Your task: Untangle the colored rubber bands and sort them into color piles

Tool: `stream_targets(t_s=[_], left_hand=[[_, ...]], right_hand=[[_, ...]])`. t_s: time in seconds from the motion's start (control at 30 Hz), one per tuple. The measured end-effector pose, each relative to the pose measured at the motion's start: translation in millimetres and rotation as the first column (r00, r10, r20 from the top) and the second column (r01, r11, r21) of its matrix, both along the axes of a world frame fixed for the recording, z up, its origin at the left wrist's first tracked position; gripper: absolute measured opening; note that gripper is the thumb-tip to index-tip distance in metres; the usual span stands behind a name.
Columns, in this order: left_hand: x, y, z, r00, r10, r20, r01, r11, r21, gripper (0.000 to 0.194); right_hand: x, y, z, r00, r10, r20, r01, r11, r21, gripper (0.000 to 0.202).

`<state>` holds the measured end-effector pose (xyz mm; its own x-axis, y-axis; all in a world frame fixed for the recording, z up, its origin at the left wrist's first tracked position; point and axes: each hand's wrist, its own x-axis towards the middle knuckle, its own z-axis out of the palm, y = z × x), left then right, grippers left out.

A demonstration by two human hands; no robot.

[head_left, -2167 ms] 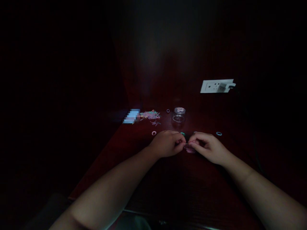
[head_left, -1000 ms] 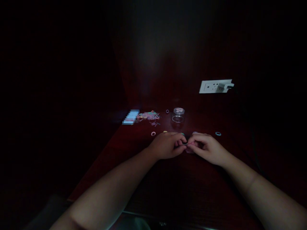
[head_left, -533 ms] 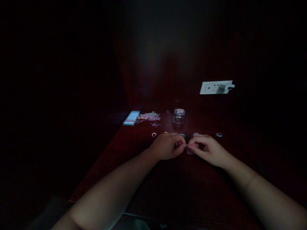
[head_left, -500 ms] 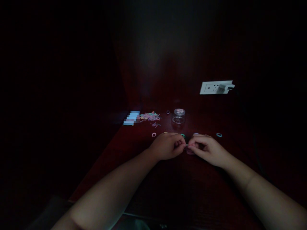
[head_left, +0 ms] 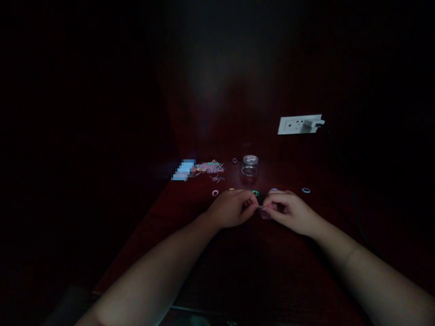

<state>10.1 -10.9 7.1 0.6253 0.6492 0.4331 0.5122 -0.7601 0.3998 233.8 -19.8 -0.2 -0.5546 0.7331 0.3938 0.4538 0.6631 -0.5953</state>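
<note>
My left hand [head_left: 234,208] and my right hand [head_left: 288,212] meet over the dark red table, fingertips pinched. Between them is a small, thin, pale band [head_left: 260,207], gripped from both sides. Just under the fingertips lies a dim purplish bunch [head_left: 265,214], partly hidden by my right hand. Behind the hands runs a row of small rings: a pink ring [head_left: 215,193], a green ring [head_left: 255,193], a blue ring [head_left: 306,190] and others partly covered by my hands.
Farther back lie a pile of coloured bands [head_left: 210,167], a lit phone [head_left: 184,170], a lone ring [head_left: 234,160] and a clear lidded jar [head_left: 249,167]. A wall socket [head_left: 299,124] holds a plug with a cable running down the right side.
The view has shifted slightly, so everything sits a little farther left. Both hands keep their pinch, and the pale band between them shows slightly more.
</note>
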Motion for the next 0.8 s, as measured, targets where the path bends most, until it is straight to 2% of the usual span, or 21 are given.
stream_targets(t_s=[0.23,0.33,0.4,0.53,0.63,0.7,0.8], left_hand=[[-8,3,5.2,0.999,-0.021,-0.040,0.021,1.000,-0.008,0.011],[-22,8,11.4,0.999,-0.029,-0.030,0.027,0.999,-0.045,0.014],[-36,12,18.3,0.998,-0.021,-0.053,0.014,0.992,-0.123,0.018],[-69,17,32.5,0.986,0.160,-0.049,-0.167,0.948,-0.270,0.022],[-89,21,36.5,0.942,0.287,-0.171,-0.329,0.887,-0.325,0.023],[-95,23,35.5,0.905,0.308,-0.294,-0.405,0.836,-0.371,0.022],[-95,25,31.8,0.866,0.277,-0.416,-0.459,0.771,-0.442,0.018]], right_hand=[[-1,-1,1.6,1.000,-0.001,-0.027,0.000,1.000,-0.007,0.021],[-1,-2,1.7,0.999,-0.022,-0.031,0.021,1.000,-0.001,0.022],[0,-2,1.2,0.998,-0.031,-0.046,0.032,0.999,0.005,0.023],[2,0,-1.0,0.998,-0.022,-0.061,0.022,1.000,0.000,0.023],[5,2,-2.8,0.998,-0.026,-0.061,0.024,0.999,-0.033,0.026],[5,2,-3.5,0.998,-0.031,-0.062,0.028,0.999,-0.043,0.028],[5,2,-3.8,0.998,-0.029,-0.062,0.028,0.999,-0.026,0.029]])
